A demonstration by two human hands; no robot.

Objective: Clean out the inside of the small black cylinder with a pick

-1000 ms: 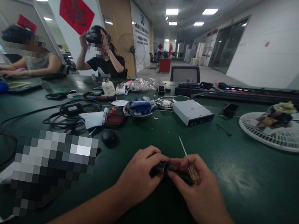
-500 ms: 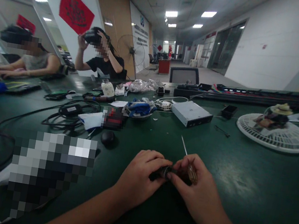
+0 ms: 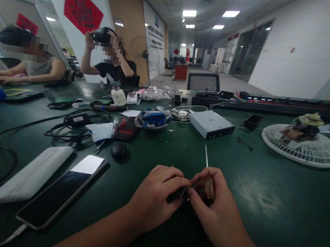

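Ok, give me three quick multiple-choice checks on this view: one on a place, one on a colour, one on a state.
1. Where does the phone lie?
A. left of the hands
B. on the fan grille
C. behind the drive box

2. What colour is the table?
A. white
B. dark green
C. red

3. How do the hands stand?
A. both flat and empty
B. one raised in the air
C. both closed on a small dark part

Answers: 1 A, it rests on the tabletop left of the left hand. 2 B, the bare surface is dark green. 3 C, left hand and right hand pinch the small dark part between them.
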